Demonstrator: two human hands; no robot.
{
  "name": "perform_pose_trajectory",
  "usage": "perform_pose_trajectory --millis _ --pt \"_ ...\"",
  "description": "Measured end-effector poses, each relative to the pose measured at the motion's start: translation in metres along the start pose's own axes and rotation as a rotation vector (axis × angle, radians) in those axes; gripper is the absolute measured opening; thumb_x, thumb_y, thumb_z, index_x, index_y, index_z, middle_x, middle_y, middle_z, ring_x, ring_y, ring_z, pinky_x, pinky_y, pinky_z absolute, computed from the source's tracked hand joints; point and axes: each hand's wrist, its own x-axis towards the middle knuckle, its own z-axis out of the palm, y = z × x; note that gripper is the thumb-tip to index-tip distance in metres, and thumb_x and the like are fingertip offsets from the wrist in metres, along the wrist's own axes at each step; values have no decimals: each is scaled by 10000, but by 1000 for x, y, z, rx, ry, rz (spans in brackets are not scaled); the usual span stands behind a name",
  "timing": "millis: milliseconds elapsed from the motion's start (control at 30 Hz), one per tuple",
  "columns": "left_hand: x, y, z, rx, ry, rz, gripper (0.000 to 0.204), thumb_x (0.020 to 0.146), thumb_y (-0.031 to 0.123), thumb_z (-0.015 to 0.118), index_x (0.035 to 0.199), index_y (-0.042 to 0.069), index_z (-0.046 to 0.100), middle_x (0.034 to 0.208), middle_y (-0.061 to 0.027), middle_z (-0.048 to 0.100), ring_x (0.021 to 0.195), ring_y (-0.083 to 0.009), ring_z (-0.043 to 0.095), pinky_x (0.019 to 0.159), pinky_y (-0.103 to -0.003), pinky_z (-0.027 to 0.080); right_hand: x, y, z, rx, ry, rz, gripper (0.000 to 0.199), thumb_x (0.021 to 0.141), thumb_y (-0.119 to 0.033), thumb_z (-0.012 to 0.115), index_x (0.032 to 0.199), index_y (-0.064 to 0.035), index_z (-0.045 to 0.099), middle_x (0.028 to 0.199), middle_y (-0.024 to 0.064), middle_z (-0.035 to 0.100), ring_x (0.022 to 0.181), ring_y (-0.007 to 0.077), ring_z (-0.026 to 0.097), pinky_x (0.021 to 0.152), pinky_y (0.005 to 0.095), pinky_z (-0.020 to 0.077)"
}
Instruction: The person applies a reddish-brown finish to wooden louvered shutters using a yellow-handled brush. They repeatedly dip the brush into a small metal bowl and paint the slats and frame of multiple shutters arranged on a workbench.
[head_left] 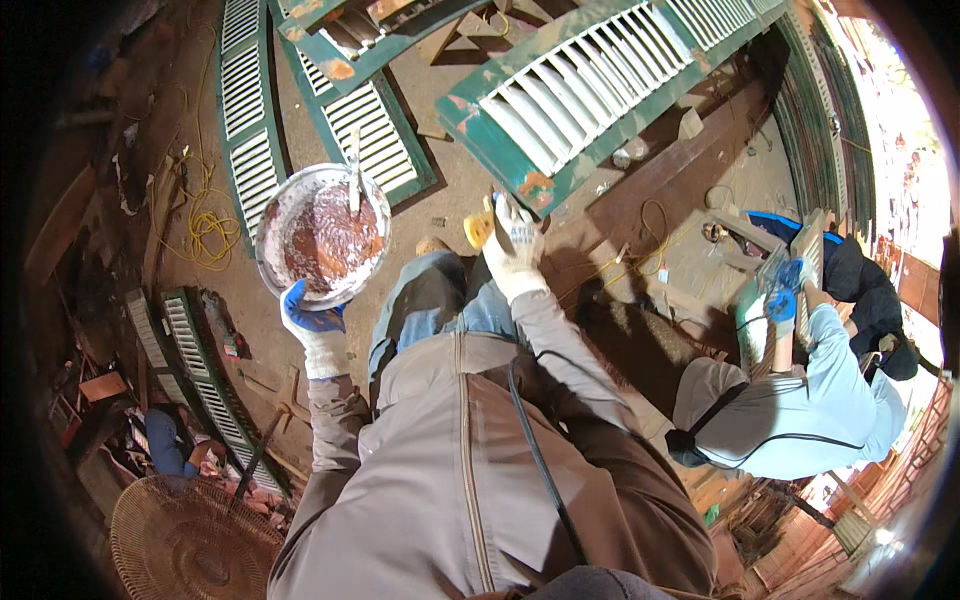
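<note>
My left hand (316, 328), in a white glove with blue fingers, grips the near rim of a round metal bowl (262, 250). Reddish-brown paste (330, 240) lies inside, with whitish smears around the wall. A light-coloured flat stick or spatula (354, 180) stands in the paste against the far rim. My gloved right hand (517, 242) is closed around a small yellow tool, perhaps a scraper (479, 228); its exact kind is unclear. Just beyond that hand is the corner of a green louvred shutter (548, 190) with white slats and brownish patches on its frame.
More green shutters (262, 140) lie at the far left, beside a yellow cord (205, 240). At right, a co-worker in a light blue shirt (815, 400) bends over another shutter. A stack of shutters (815, 120) stands behind. A round woven basket (190, 540) sits at lower left.
</note>
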Motion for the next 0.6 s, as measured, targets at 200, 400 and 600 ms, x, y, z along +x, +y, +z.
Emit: perform_pose_trajectory --millis 200,400,600 --pt "0 -1 -7 -96 50 -25 252 832 189 616 1062 103 671 1171 -69 676 1080 -275 658 944 -481 555 8 46 -17 -161 -28 108 524 859 -161 555 1366 -35 530 1125 127 680 1009 301 628 779 454 565" --pt "10 -10 -24 -62 28 59 149 883 161 590 993 95 666 1117 -71 678 1049 -253 659 928 -447 554 16 36 14 -259 68 -27 533 846 -126 561 1373 -45 548 1160 110 693 1036 280 627 845 424 559" --pt "2 -9 -23 -56 1 47 122 904 151 576 935 85 674 1042 -70 691 1047 -235 646 942 -429 537 6 32 -10 -21 40 -141 404 951 -221 582 1338 -103 589 1119 90 706 1080 264 647 838 414 559"
